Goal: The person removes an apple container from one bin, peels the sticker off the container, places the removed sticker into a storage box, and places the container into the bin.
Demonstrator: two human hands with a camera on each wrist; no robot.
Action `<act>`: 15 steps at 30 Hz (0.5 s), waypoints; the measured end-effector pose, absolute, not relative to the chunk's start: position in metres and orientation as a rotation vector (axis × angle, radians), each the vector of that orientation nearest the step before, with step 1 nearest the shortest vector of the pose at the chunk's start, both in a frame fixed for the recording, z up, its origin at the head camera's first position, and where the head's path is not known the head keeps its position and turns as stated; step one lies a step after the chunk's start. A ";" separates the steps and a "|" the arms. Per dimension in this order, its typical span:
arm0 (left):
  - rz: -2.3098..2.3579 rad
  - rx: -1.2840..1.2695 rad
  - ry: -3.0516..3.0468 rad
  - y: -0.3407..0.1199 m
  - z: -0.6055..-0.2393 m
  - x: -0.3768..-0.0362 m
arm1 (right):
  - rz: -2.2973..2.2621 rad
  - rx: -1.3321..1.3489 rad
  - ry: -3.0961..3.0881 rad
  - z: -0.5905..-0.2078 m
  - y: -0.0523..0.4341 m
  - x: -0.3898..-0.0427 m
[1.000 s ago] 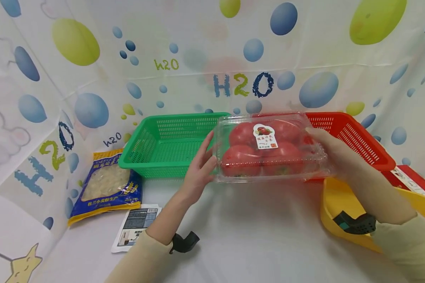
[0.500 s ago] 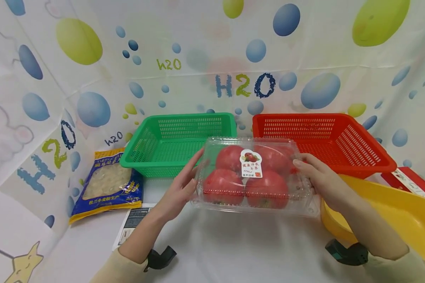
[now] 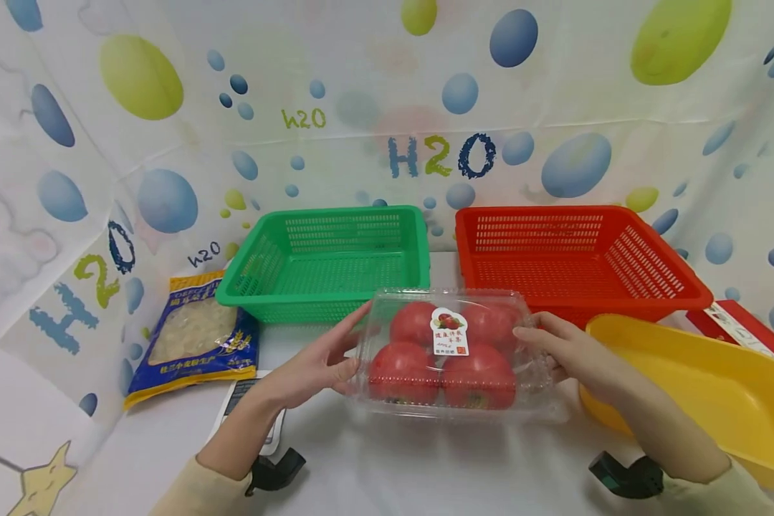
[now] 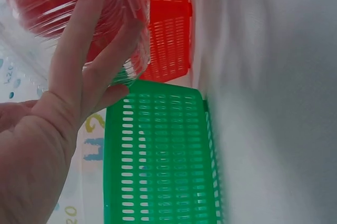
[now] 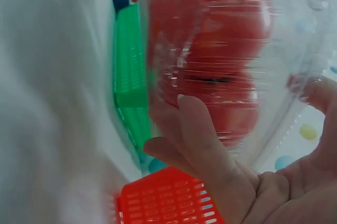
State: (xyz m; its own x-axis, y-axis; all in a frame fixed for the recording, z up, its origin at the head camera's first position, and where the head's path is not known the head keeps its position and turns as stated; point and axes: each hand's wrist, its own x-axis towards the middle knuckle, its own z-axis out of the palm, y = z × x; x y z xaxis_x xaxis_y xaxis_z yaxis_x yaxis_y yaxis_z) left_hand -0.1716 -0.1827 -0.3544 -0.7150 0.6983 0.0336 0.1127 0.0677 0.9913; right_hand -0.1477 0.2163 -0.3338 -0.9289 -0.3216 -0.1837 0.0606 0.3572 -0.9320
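Note:
A clear plastic box of red apples [image 3: 413, 373], with a white fruit label [image 3: 449, 332] on its lid, is held above the white table between both hands. My left hand [image 3: 312, 367] grips the left end, its fingers reaching along the box's underside in the left wrist view. At the right end, my right hand [image 3: 574, 355] grips the box with thumb and fingers on different faces. The right wrist view shows the apples [image 5: 226, 29] through the clear wall beside those fingers. Behind the box stand a green basket [image 3: 342, 312] and a red basket [image 3: 580, 304].
A blue and yellow bag of pasta [image 3: 196, 333] lies at the left, with a white packet [image 3: 274, 433] partly hidden by the left arm. At right are a yellow bin [image 3: 696, 380] and a red box [image 3: 748, 333]. A patterned cloth [image 3: 361, 93] hangs behind.
The box has come down and back toward me from in front of the red basket, also shifting left. Both hands moved with it, and the red basket is more visible.

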 end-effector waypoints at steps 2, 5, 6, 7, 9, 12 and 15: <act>1.668 0.801 1.877 -0.184 -0.355 -0.171 | -1.581 -0.239 2.269 -0.335 0.216 -0.149; 1.630 0.782 1.870 -0.185 -0.354 -0.169 | -1.560 -0.241 2.262 -0.337 0.216 -0.149; 1.614 0.776 1.866 -0.186 -0.354 -0.169 | -1.548 -0.238 2.259 -0.337 0.216 -0.149; 1.591 0.769 1.868 -0.186 -0.354 -0.168 | -1.532 -0.231 2.256 -0.337 0.217 -0.149; 1.547 0.754 1.873 -0.187 -0.353 -0.168 | -1.505 -0.213 2.244 -0.338 0.217 -0.148; 1.511 0.756 1.866 -0.187 -0.356 -0.170 | -1.475 -0.190 2.228 -0.341 0.217 -0.148; 1.519 0.767 1.838 -0.186 -0.363 -0.173 | -1.467 -0.179 2.226 -0.347 0.216 -0.149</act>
State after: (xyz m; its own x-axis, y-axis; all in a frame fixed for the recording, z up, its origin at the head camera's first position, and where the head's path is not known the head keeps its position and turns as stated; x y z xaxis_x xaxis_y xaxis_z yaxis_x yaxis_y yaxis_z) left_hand -0.1733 -0.1861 -0.3628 -0.6349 0.7660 -0.1010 0.0449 0.1670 0.9849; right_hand -0.1493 0.2159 -0.3471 -0.8835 -0.3539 -0.3070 0.1426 0.4211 -0.8957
